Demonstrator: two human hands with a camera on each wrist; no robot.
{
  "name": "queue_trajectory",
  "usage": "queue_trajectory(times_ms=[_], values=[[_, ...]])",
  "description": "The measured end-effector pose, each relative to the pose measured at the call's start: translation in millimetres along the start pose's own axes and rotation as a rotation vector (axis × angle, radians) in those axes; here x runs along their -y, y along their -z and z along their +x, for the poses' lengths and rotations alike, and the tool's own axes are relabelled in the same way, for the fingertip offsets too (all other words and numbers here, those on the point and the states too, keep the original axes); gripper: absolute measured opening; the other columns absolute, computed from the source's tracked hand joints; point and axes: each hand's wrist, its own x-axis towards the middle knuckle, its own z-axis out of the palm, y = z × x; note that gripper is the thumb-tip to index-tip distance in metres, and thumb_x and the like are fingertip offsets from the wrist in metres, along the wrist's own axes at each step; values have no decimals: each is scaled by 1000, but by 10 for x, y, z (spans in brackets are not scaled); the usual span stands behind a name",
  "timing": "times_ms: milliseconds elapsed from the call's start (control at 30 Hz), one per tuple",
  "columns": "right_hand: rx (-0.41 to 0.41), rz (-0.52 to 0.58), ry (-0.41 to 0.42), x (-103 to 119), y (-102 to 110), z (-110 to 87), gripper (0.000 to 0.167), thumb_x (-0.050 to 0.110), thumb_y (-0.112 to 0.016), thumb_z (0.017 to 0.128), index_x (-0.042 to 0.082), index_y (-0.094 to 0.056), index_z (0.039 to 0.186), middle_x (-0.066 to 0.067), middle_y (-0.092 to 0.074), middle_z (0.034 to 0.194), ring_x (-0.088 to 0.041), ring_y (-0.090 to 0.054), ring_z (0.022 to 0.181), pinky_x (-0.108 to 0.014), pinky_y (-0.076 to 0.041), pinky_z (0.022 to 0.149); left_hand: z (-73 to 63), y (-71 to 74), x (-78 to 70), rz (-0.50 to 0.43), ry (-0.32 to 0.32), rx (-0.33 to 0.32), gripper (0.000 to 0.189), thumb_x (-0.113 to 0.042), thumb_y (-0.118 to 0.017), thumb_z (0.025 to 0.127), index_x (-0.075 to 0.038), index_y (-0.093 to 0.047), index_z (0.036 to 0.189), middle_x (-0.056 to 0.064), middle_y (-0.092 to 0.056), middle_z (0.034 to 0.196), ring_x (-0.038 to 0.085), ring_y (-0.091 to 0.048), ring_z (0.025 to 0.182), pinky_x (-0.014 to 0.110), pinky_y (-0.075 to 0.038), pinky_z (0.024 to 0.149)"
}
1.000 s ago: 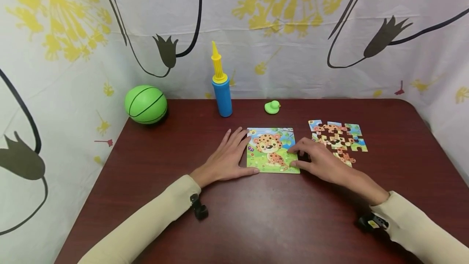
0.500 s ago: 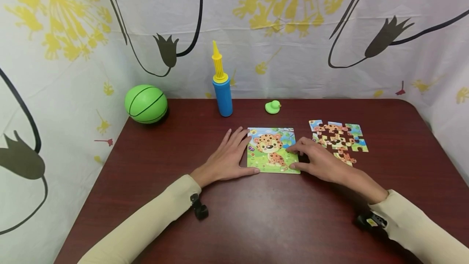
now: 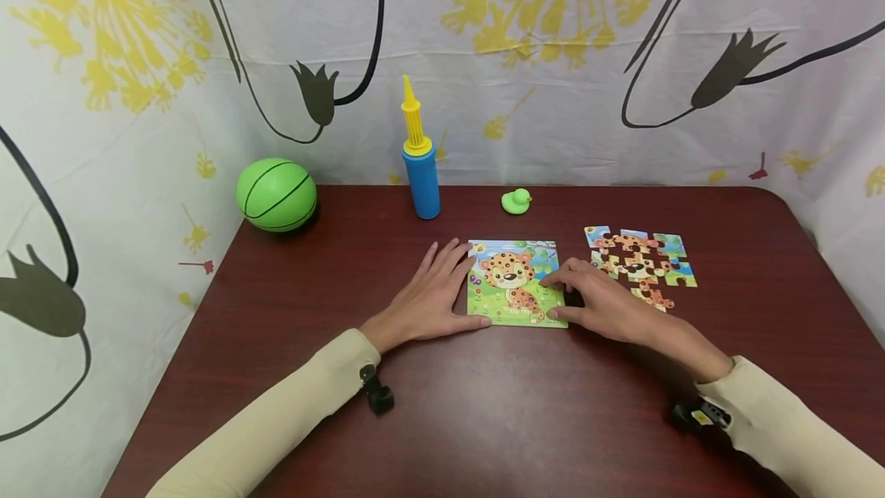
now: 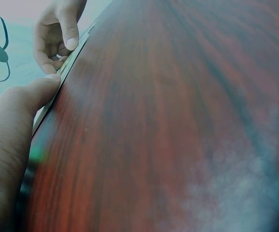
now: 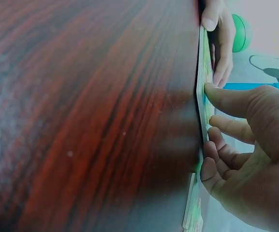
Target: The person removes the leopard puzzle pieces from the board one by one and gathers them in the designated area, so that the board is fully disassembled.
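Note:
A square leopard puzzle board (image 3: 505,290) lies flat on the table between both hands, its picture facing up. My left hand (image 3: 429,298) rests at the board's left side, fingers extended along the edge and thumb tip at the lower left corner. On the right, my right hand (image 3: 598,298) touches the board with the tips of its thumb and index finger, spread apart. The right wrist view shows the thumb (image 5: 226,99) on the board's surface and the other fingers bent near its edge. Loose jigsaw pieces (image 3: 632,252) with a matching leopard picture lie beyond the right hand.
A green ball (image 3: 276,194) sits at the table's back left. A blue and yellow hand pump (image 3: 423,183) stands upright near the back edge, with a small green toy duck (image 3: 515,201) to its right. Printed fabric (image 3: 553,98) hangs behind the dark wooden table (image 3: 456,421).

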Motion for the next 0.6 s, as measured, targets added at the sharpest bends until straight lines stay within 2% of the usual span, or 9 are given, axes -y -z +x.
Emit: queue_trajectory(times_ms=[467,600], values=[[-103,37,40,-16,-40,-10,28,9,-80,102,9,-74,129,-1,-69,117,-18,-61,97,-38,-54,82,-7,12,-10,1,1,6,112,-83,-63,93,-7,-36,171,13,-24,180,33,-12,170,56,-3,136],[-125,57,39,-7,-45,-7,24,8,-79,103,9,-74,126,0,-71,115,-14,-62,95,-36,-56,81,-7,14,-10,2,2,8,112,-83,-63,93,-7,-35,171,13,-23,180,33,-11,170,56,-2,136]])
